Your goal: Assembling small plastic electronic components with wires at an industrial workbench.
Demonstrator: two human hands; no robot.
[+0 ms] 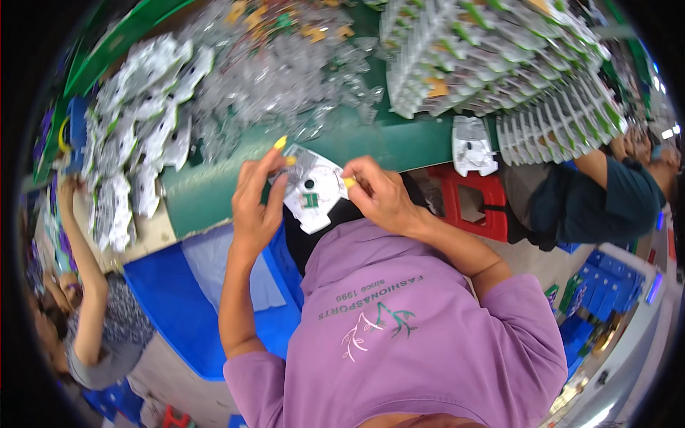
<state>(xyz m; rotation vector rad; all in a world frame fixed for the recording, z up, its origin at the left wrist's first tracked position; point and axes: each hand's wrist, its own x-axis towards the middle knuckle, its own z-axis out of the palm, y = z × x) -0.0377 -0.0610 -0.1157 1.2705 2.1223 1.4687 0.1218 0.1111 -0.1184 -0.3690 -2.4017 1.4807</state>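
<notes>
A white plastic housing [330, 187] with a dark round hole and a small green circuit board [311, 200] is held up at the table's near edge, in front of my body. My left hand [255, 207] grips its left side, thumb and fingers closed about the edge. At the right edge, my right hand [382, 196] is closed in a pinch on the housing. Yellow finger covers show on fingertips of both hands. Whether the right fingers also hold some small part is hidden.
Clear plastic parts [278, 78] heap on the green table [385, 148]. White housings [146, 121] lie at left; stacked rows of them [492, 64] rise at right, beside a single housing [472, 146]. A blue bin [175, 299] stands below, a red stool [474, 207] at right. People work on both sides.
</notes>
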